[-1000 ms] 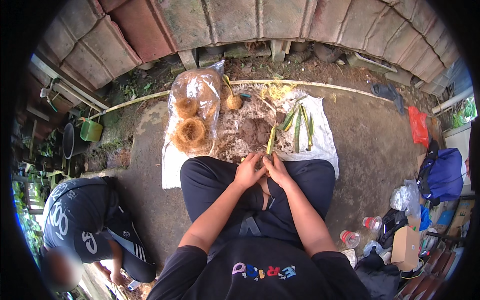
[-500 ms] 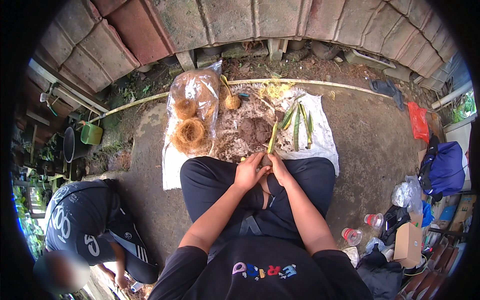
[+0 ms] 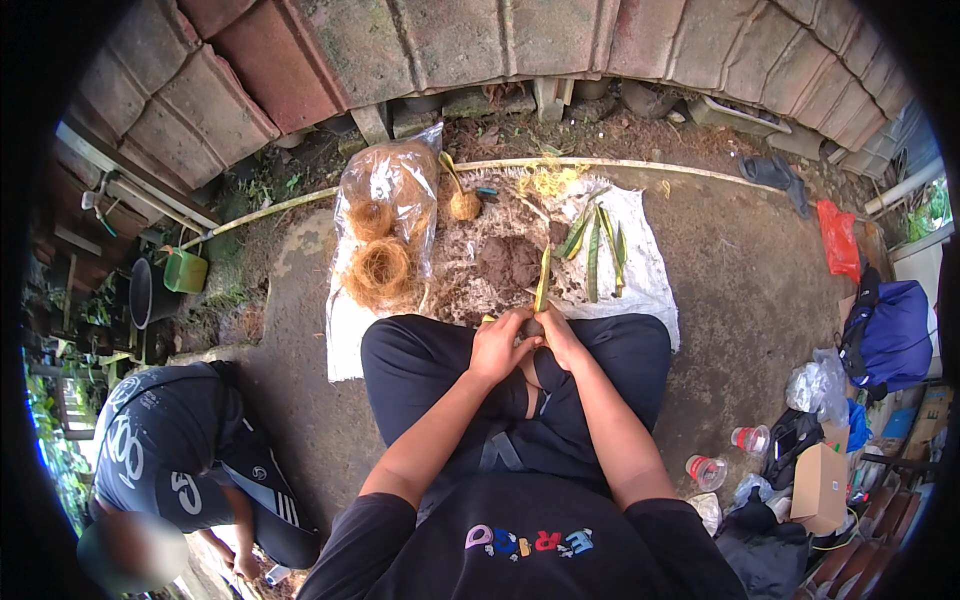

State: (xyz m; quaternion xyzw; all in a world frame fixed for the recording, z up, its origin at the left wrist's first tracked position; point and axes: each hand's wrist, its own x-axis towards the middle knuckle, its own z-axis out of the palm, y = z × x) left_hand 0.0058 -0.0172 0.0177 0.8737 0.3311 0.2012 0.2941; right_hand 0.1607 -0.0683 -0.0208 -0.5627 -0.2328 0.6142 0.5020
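I sit on the concrete floor [image 3: 740,300] with my knees spread, and both my hands are together just past my lap. My left hand [image 3: 497,345] and my right hand [image 3: 560,338] are closed around the near end of a long green leaf cutting [image 3: 542,282], which stands up and away from me over the white sack sheet [image 3: 650,280] spread on the floor. What my fingers pinch at the base I cannot tell.

On the sheet, just beyond my hands, lies a heap of brown soil [image 3: 510,262]. To the right of it a few more green leaf cuttings [image 3: 595,240] lie side by side. To the left a clear plastic bag [image 3: 385,195] holds brown coconut fibre, and a round nest of that fibre [image 3: 380,272] sits at its near end. A small fibre ball [image 3: 464,205] rests at the far edge.

Far off runs a brick wall [image 3: 500,40]. At my near left another person [image 3: 170,470] in dark clothes crouches. At my right stand two plastic cups [image 3: 728,455] and a blue backpack [image 3: 895,335].
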